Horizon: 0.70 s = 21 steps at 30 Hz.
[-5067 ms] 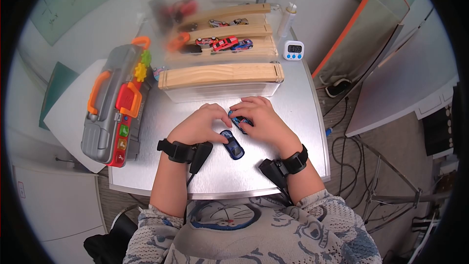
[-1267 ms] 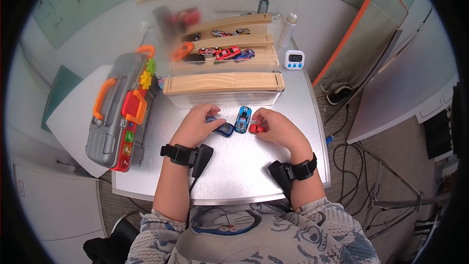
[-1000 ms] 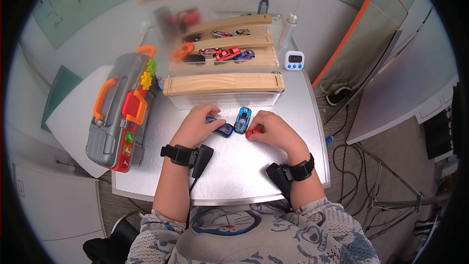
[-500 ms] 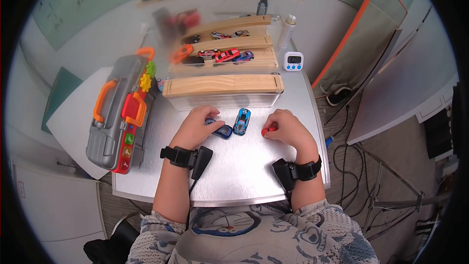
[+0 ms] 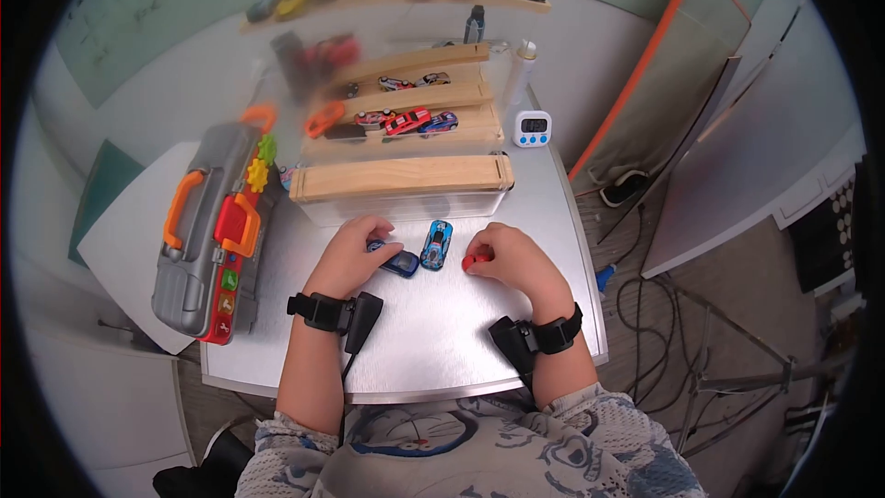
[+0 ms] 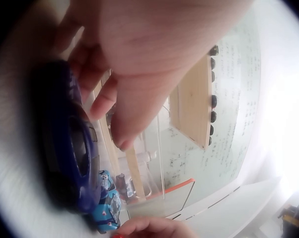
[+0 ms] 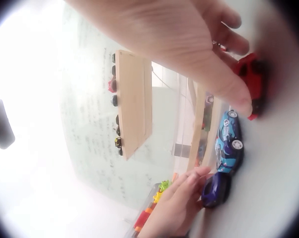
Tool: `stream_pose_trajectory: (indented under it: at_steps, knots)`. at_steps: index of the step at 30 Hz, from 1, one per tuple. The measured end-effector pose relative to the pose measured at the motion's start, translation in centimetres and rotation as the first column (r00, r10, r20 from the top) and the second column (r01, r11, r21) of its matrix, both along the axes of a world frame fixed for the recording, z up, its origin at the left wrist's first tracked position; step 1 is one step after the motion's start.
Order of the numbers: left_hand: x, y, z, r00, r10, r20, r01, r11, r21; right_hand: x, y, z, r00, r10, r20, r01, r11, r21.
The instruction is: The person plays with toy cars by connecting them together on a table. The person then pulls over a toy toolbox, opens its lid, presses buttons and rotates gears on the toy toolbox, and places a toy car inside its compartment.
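Note:
In the head view my left hand (image 5: 348, 254) rests around a dark blue toy car (image 5: 402, 262), the thumb overlapping its roof. The left wrist view shows the fingers loosely bent behind this dark blue car (image 6: 70, 144), the thumb apart from its near side. A light blue patterned toy car (image 5: 436, 245) stands between the hands, its tail close to the dark blue one. My right hand (image 5: 513, 258) pinches a small red toy car (image 5: 477, 261) by thumb and fingers. The right wrist view has the thumb along the side of the red car (image 7: 253, 84), low over the tabletop.
Beyond the hands stands a clear bin with a wooden lid (image 5: 401, 177), then tiered wooden tracks (image 5: 461, 92) holding several toy cars. A toy toolbox (image 5: 207, 231) lies left. A timer (image 5: 532, 129) and a white bottle (image 5: 521, 69) stand back right. The metal table (image 5: 415, 350) ends near the body.
Earlier the right hand was on the light blue car; now it holds the red car, slid rightward from beside the light blue car, then slightly back. The dark blue car has turned. The head view has shifted.

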State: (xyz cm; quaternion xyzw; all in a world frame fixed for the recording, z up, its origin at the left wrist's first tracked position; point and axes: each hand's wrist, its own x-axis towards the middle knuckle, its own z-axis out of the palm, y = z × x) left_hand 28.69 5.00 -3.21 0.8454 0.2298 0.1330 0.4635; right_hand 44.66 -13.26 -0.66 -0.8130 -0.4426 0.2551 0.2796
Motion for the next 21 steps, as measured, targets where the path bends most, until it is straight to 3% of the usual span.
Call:
stream_pose_trajectory:
  at_steps: [4, 6, 8, 9, 11, 13, 14, 16, 17, 21]
  knots:
    - [0.1, -0.4, 0.9, 0.999, 0.042, 0.029, -0.041, 0.998, -0.054, -0.3, 0.1, 0.0, 0.998, 0.064, 0.023, -0.065, 0.997, 0.048]
    - [0.1, -0.6, 1.7, 0.998, 0.060, 0.028, -0.061, 0.997, 0.053, 0.0, 0.1, 0.1, 0.991, 0.096, 0.094, -0.101, 0.994, 0.050]
    - [0.2, -0.8, 2.0, 0.996, 0.051, 0.076, -0.054, 0.998, 0.035, -0.4, 0.5, 0.8, 0.992, -0.110, 0.066, 0.093, 0.973, 0.211]
    - [0.2, -0.9, 2.1, 0.992, 0.043, 0.118, -0.046, 0.999, 0.016, -0.5, 0.8, 0.7, 0.992, -0.110, 0.067, 0.093, 0.973, 0.212]
    - [0.3, -1.4, 2.4, 0.985, 0.016, 0.170, -0.004, 0.997, -0.071, -0.5, 1.3, 0.0, 0.949, -0.097, -0.300, 0.226, 0.874, 0.430]
    - [0.6, -1.9, 2.4, 0.975, -0.003, 0.222, 0.039, 0.987, -0.159, -1.0, 1.9, -0.9, 0.826, 0.053, -0.561, 0.345, 0.740, 0.577]
    - [0.6, -2.2, 2.1, 0.962, -0.033, 0.271, 0.102, 0.965, -0.242, -1.9, 2.2, -1.2, 0.825, 0.053, -0.563, 0.343, 0.743, 0.574]
    - [0.8, -2.1, 1.6, 0.945, -0.062, 0.322, 0.169, 0.933, -0.318, -3.2, 2.7, -1.3, 0.716, 0.232, -0.659, 0.348, 0.700, 0.624]
    - [0.8, -1.8, 1.3, 0.959, -0.058, 0.278, 0.151, 0.934, -0.323, -3.0, 3.0, -2.0, 0.753, 0.295, -0.588, 0.255, 0.694, 0.674]
    - [0.6, -1.0, 0.6, 0.967, -0.073, 0.242, 0.160, 0.919, -0.361, -3.2, 3.2, -2.4, 0.824, 0.231, -0.517, 0.206, 0.728, 0.654]
